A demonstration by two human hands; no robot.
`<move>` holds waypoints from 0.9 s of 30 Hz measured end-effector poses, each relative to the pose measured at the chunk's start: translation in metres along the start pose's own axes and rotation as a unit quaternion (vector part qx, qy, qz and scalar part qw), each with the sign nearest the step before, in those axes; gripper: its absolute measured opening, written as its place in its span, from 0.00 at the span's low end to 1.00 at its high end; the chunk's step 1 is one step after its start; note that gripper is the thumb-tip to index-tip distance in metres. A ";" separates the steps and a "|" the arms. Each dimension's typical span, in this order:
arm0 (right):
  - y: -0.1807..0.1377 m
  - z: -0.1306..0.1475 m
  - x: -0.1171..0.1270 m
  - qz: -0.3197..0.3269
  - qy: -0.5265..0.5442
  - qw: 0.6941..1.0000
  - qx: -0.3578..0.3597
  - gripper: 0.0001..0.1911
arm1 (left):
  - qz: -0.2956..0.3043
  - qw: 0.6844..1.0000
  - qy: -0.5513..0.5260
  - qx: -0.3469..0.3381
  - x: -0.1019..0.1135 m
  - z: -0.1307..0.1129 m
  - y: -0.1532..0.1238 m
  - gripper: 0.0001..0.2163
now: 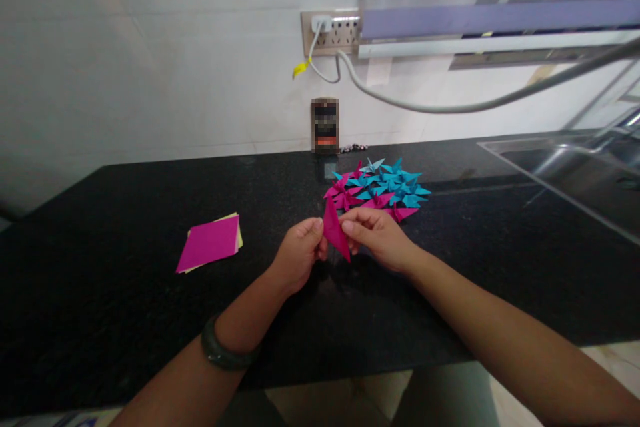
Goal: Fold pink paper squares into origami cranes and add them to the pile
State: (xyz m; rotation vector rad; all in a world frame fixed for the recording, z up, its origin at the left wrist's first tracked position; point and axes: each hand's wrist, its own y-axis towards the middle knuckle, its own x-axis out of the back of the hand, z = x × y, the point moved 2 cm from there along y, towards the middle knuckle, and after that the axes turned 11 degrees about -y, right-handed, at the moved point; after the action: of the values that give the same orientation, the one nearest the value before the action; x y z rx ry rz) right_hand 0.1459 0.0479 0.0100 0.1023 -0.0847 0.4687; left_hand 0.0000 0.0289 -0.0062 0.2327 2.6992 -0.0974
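Between my two hands is a folded piece of magenta origami paper (335, 230), a narrow pointed diamond held above the dark counter. My left hand (301, 248) pinches its left edge between thumb and fingers. On the opposite edge, my right hand (376, 235) grips it with the thumb on the near face. Just beyond my hands lies a cluster of paper cranes, with blue cranes (400, 183) mostly to the right and magenta cranes (345, 199) along the left and front. One pale blue crane (373, 166) sits at the back. The fingers behind the paper are partly hidden.
A stack of square paper (210, 242), magenta on top, lies left on the black counter (125, 307). A phone-like object (325, 125) leans on the wall, with a beaded string (353, 147) beside it. A sink (590, 173) is at right; a cable (425, 107) hangs above.
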 end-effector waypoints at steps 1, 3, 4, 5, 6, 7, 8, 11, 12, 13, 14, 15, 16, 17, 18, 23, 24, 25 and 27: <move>0.000 0.000 0.000 0.003 -0.001 1.000 -0.003 0.16 | 0.003 1.000 -0.004 0.003 0.000 0.000 0.000 0.17; 0.000 0.001 0.000 0.006 0.000 1.000 -0.006 0.16 | 0.005 1.000 -0.012 0.006 0.000 0.000 0.000 0.16; 0.000 0.001 0.000 0.006 0.002 1.000 -0.007 0.16 | 0.004 1.000 -0.014 0.008 -0.001 0.000 0.000 0.16; 0.000 0.001 0.000 0.006 0.005 1.000 -0.007 0.15 | 0.003 1.000 -0.015 0.009 0.000 0.000 0.000 0.16; 0.000 0.001 0.000 0.006 0.008 1.000 -0.007 0.15 | 0.002 1.000 -0.016 0.011 0.000 0.000 0.000 0.16; 0.000 0.001 0.000 0.006 0.011 1.000 -0.007 0.14 | 0.001 1.000 -0.016 0.011 0.000 0.000 0.000 0.16; 0.000 0.001 0.001 0.006 0.013 1.000 -0.007 0.14 | 0.000 1.000 -0.016 0.012 0.000 0.000 0.000 0.15; 0.000 0.001 0.001 0.008 0.016 1.000 -0.004 0.14 | -0.003 1.000 -0.015 0.010 0.001 0.001 0.001 0.15; 0.000 0.001 0.001 0.009 0.015 1.000 -0.003 0.14 | -0.005 1.000 -0.014 0.009 0.001 0.000 0.001 0.15; 0.000 0.001 0.001 0.009 0.013 1.000 -0.004 0.14 | -0.007 1.000 -0.012 0.007 0.001 0.000 0.001 0.15; 0.000 0.001 0.000 0.008 0.013 1.000 -0.005 0.14 | -0.008 1.000 -0.010 0.007 0.001 0.000 0.001 0.15; 0.000 0.002 0.000 0.008 0.012 1.000 -0.008 0.14 | -0.009 1.000 -0.008 0.006 0.001 -0.001 0.001 0.15; 0.000 0.002 0.000 0.009 0.013 1.000 -0.010 0.14 | -0.010 1.000 -0.006 0.005 0.000 -0.001 0.000 0.15; 0.000 0.002 0.000 0.009 0.013 1.000 -0.011 0.14 | -0.010 1.000 -0.004 0.005 0.000 -0.001 0.000 0.15; 0.000 0.002 0.000 0.009 0.013 1.000 -0.013 0.14 | -0.010 1.000 -0.002 0.005 0.000 -0.001 0.000 0.15; 0.000 0.003 0.001 0.013 0.006 1.000 -0.008 0.14 | -0.007 1.000 -0.006 0.010 0.001 0.000 0.001 0.15; 0.000 0.003 0.001 0.015 0.007 1.000 -0.008 0.14 | -0.007 1.000 -0.009 0.011 0.002 0.000 0.001 0.15; 0.000 0.003 0.001 0.017 0.007 1.000 -0.008 0.14 | -0.006 1.000 -0.012 0.010 0.002 0.001 0.001 0.15; 0.000 0.004 0.001 0.016 0.007 1.000 -0.009 0.14 | -0.003 1.000 -0.016 0.008 0.002 0.000 0.001 0.15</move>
State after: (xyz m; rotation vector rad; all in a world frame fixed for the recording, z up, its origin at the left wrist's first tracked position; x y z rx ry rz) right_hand 0.1465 0.0477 0.0136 0.0797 -0.0763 0.5005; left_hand -0.0010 0.0302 -0.0074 0.2260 2.6690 -0.1229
